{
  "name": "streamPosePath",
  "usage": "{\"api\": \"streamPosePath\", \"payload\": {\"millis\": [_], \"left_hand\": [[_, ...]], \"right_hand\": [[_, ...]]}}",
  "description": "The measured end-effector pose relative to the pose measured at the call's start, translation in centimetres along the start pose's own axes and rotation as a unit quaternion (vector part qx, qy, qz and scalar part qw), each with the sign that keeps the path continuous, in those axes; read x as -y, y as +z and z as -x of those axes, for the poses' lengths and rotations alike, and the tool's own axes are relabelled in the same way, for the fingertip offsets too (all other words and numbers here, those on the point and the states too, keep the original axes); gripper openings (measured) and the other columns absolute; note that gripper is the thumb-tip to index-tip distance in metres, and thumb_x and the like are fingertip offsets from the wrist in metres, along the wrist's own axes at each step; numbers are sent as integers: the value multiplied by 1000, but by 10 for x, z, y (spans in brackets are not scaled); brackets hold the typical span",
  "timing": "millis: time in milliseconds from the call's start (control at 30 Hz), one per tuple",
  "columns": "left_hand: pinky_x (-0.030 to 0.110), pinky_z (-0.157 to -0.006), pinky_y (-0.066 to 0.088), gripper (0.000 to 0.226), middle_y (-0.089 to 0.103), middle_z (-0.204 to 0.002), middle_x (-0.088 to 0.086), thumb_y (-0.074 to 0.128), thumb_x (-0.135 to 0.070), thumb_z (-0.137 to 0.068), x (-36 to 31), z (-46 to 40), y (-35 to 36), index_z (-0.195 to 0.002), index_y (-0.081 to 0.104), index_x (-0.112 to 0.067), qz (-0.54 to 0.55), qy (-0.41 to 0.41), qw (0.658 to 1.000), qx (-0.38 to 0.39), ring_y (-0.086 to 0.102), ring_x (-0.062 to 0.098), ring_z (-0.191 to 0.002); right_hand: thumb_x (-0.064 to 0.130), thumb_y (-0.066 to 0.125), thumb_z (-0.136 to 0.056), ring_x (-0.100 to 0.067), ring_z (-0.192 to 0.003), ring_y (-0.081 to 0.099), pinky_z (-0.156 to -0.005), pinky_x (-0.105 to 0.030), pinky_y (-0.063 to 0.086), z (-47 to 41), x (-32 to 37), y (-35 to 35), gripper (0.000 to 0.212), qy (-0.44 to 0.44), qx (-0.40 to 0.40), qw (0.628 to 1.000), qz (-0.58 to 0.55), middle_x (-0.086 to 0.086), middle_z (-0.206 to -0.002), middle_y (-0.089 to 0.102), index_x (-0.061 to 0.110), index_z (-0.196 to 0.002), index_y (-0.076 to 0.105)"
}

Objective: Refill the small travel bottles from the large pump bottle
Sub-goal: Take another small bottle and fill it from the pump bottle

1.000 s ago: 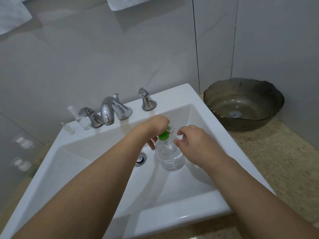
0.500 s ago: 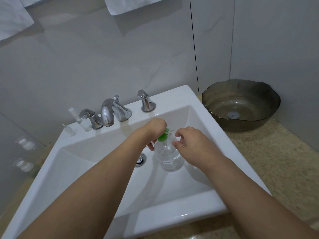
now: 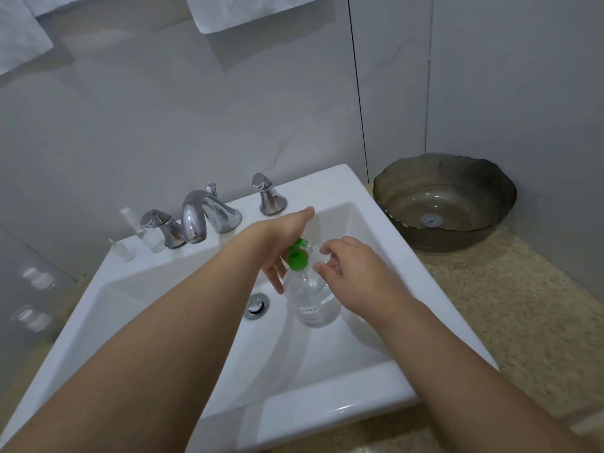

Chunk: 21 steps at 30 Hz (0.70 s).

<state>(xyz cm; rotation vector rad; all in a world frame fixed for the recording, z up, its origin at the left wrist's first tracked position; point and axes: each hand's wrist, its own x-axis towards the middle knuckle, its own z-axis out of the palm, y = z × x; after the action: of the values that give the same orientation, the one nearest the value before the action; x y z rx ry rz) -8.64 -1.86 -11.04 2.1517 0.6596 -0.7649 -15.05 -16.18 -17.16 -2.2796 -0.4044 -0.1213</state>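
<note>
Clear pump bottle (image 3: 310, 297) with green pump head (image 3: 298, 258), standing upright in the white sink (image 3: 327, 413) beside the drain (image 3: 257, 305). Left hand (image 3: 284, 246), fingers straight, rests over the pump head; right hand (image 3: 349, 266) pinches a small clear travel bottle (image 3: 333, 263) at the nozzle. Both bottles are probably light, rigid plastic, slippery when wet; hold each by the body. Behind: chrome faucet (image 3: 196, 217), more small bottles (image 3: 153, 237) on the ledge, glass bowl (image 3: 444, 201), grey wall tiles (image 3: 163, 125).

Left hand (image 3: 281, 240) flat, fingers extended; right hand (image 3: 346, 263) fingers curled.
</note>
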Motion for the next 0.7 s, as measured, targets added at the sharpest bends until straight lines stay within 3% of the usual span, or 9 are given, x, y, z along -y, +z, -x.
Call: {"api": "streamPosePath", "payload": {"millis": [133,300,400,567,700], "left_hand": [[63,-66,59,62,64,-110,13,33,-65,-97,6,-13,7,-123,53,-12,-13,23,999,-45,66,44,-97],[50,-74,60,48,68,-106,12,33,-51,-99,14,-26,15,-113,59,-13,-9,39,995,-89,68,37,-94],[47,-71,59,44,69,-102,13,35,-48,-99,11,-29,16,-105,60,-13,-18,47,995,-90,68,37,-92],[46,-72,59,50,69,-102,11,36,-52,-98,14,-29,16,-113,61,-12,-17,46,995,-82,69,36,-91],[48,-73,59,68,68,-106,11,30,-69,-95,11,-21,8,-122,59,-13,-11,38,998,-50,68,37,-94]], "right_hand": [[35,55,-94,-16,-93,56,-84,-34,47,0,-2,0,31,7,10,1000,7,2,-108,56,19,-121,58],[33,56,-93,-20,-97,56,-84,-35,46,2,-2,2,28,14,32,999,17,0,-106,56,16,-115,59],[33,56,-93,-19,-97,56,-85,-35,46,1,-3,1,28,15,30,999,16,-1,-106,57,16,-116,60],[35,56,-93,-18,-96,56,-85,-34,46,1,-4,3,29,17,35,999,19,0,-107,57,18,-116,60],[36,56,-93,-15,-94,55,-84,-33,45,0,-3,3,29,2,21,1000,16,6,-99,53,19,-117,60]]}}
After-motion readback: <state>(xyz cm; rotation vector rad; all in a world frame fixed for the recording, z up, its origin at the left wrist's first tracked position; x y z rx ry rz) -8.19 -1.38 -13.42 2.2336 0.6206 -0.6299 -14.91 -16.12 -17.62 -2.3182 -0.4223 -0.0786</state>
